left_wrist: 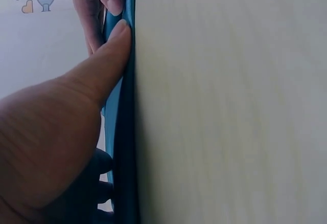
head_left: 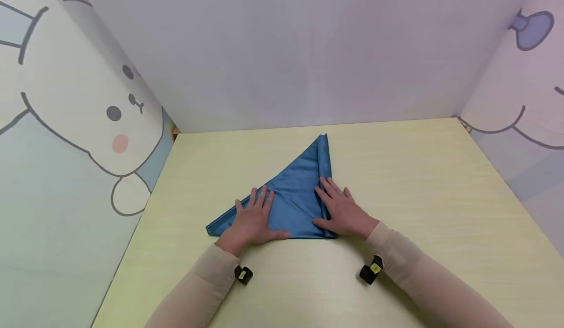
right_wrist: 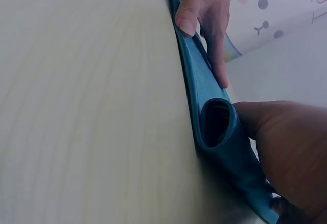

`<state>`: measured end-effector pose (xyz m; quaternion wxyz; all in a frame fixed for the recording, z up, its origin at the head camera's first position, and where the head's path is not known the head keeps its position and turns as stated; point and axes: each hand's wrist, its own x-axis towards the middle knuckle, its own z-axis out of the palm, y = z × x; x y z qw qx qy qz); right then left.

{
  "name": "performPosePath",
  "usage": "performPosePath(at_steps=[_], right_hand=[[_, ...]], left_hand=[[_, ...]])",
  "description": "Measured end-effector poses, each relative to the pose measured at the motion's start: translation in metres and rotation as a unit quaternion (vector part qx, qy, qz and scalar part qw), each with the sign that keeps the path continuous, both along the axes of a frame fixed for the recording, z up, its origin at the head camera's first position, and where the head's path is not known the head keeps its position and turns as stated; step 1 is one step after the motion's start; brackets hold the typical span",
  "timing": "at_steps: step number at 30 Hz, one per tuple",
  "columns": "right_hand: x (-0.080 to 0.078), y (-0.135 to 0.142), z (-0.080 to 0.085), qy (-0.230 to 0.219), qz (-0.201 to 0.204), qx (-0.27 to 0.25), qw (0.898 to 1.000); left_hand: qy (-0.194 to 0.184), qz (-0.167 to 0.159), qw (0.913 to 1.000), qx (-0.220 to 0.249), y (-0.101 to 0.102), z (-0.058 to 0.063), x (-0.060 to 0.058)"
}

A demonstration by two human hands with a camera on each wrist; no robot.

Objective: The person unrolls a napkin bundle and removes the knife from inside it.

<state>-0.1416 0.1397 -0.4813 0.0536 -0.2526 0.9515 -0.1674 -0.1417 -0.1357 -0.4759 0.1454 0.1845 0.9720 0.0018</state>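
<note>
A folded blue cloth (head_left: 293, 210) lies on the pale desk (head_left: 418, 181), just below the middle of the head view, its right edge (head_left: 324, 159) rolled into a tube; the left hand (head_left: 253, 220) rests spread on its lower left, the right hand (head_left: 345, 215) on the roll, both grips released

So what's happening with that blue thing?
Someone is handling a folded blue cloth on a pale table. The left hand is spread over the cloth's left part, its thumb by the near edge. The right hand rests on the right side, where the cloth forms a long roll. The roll's near end looks like a little open tunnel.
</note>
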Motion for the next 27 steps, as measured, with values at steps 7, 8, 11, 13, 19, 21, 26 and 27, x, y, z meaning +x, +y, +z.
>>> performPosePath(at_steps=[7,8,11,13,19,21,26,27], right_hand=[[0.0007,0.0026,0.0009,-0.004,0.001,-0.006,1.0],[0.0006,0.0028,0.001,-0.004,0.001,-0.007,1.0],[0.0,0.0032,0.0009,-0.003,0.003,-0.009,1.0],[-0.0007,0.0032,0.0007,-0.004,0.003,-0.01,1.0],[-0.0012,0.0026,0.0023,-0.003,0.003,-0.01,1.0],[-0.0006,0.0023,0.0039,-0.003,0.005,-0.015,1.0],[-0.0012,0.002,0.0079,-0.003,0.001,-0.021,1.0],[-0.0016,0.0021,0.0084,-0.002,0.0,-0.019,1.0]], left_hand=[[0.004,-0.003,1.0,0.001,-0.0003,-0.0007,-0.0002],[0.004,-0.003,1.0,0.001,-0.0004,-0.0008,-0.0001],[0.002,-0.002,1.0,0.003,-0.001,-0.0012,-0.0002],[0.002,-0.002,1.0,0.001,-0.0016,-0.0016,-0.0006],[0.006,0.0,0.9999,-0.009,-0.0036,-0.0028,-0.0012],[0.003,0.001,1.0,-0.008,-0.0043,-0.0027,-0.0014],[-0.002,0.008,0.9999,-0.012,-0.0072,-0.0007,-0.0043],[0.0,0.008,0.9999,-0.012,-0.0081,-0.0005,-0.0051]])
